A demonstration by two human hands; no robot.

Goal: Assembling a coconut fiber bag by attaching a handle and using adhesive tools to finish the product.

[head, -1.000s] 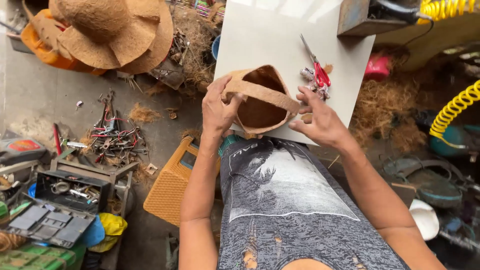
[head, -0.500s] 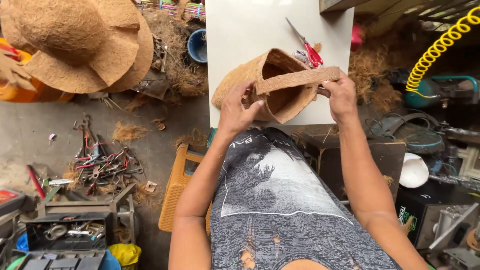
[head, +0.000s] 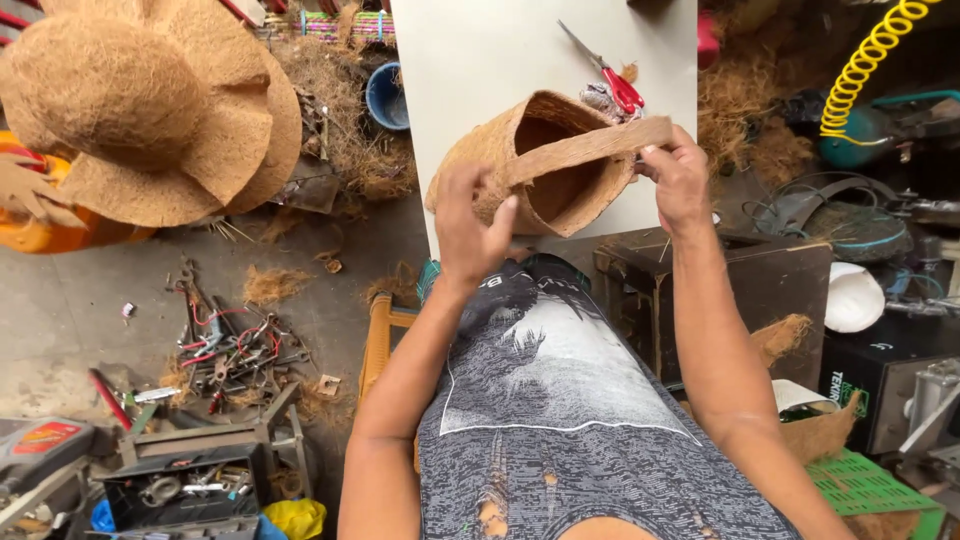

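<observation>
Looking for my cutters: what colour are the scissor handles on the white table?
Red; the scissors show best in the head view.

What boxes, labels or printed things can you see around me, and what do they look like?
Black box: floor, lower right, pale lettering on its side.
Red and grey case: lower left edge, orange label patch on top.
Grey shirt print: on my chest, a dark picture in a pale outline.
No screens.

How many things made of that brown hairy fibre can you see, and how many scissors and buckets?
Fibre hats: 1
Fibre basket, held by the left hand and right hand: 1
Red-handled scissors on the white table: 1
Blue buckets: 1
Total: 4
</observation>
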